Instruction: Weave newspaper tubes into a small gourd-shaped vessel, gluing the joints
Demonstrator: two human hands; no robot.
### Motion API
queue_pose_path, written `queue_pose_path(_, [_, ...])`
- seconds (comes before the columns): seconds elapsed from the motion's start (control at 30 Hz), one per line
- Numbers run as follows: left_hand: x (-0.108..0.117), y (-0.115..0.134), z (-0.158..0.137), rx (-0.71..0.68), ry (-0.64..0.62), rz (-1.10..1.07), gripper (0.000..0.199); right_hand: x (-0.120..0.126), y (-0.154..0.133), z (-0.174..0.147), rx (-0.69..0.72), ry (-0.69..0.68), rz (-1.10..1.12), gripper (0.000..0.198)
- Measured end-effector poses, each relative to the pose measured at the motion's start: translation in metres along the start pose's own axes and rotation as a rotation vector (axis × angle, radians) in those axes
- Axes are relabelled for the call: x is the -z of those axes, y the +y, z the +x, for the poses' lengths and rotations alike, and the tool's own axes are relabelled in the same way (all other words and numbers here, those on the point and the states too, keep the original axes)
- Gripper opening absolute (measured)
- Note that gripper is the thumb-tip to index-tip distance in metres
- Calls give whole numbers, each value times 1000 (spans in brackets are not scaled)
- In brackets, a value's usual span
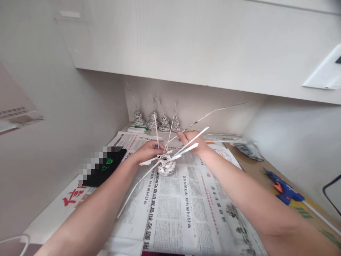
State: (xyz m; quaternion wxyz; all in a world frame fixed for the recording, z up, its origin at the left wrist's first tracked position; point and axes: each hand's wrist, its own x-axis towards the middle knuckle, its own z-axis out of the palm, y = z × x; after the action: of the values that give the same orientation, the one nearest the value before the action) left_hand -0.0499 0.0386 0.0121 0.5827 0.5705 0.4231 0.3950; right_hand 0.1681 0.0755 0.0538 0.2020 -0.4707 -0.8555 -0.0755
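Note:
A small round piece woven from rolled newspaper point(167, 170) stands on the newspaper sheet, with a hole in its top. Several thin paper tubes stick out from its rim in all directions. My left hand point(149, 151) is closed at the rim's left and back side, its fingertips pressed on the woven piece at the base of the tubes. Behind and to the right, my right hand point(194, 140) pinches a long paper tube point(210, 113) between thumb and fingers. That tube runs from the rim up to the far right. Two tubes cross in front of my right hand.
Several gourd-shaped woven pieces point(153, 121) line the back wall. Newspaper point(183, 209) covers the table. A black device with green digits point(106, 167) lies left. A blue glue gun point(285, 188) and a crumpled plastic packet point(247, 151) lie right. A white cabinet point(186, 46) overhangs the back.

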Motion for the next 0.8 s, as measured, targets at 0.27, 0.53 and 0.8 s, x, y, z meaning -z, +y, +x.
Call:
queue_pose_path(0.27, [-38, -16, -1, 19, 39, -111, 32, 9, 9, -54, 102, 334, -93, 33])
queue_pose_path(0.53, [-58, -21, -7, -19, 31, -153, 31, -17, -21, -114, -581, -52, 1057, 33])
queue_pose_path(0.8, [-70, -24, -13, -25, -10, -52, 29, -33, -32, -113, -825, 22, 1590, 32])
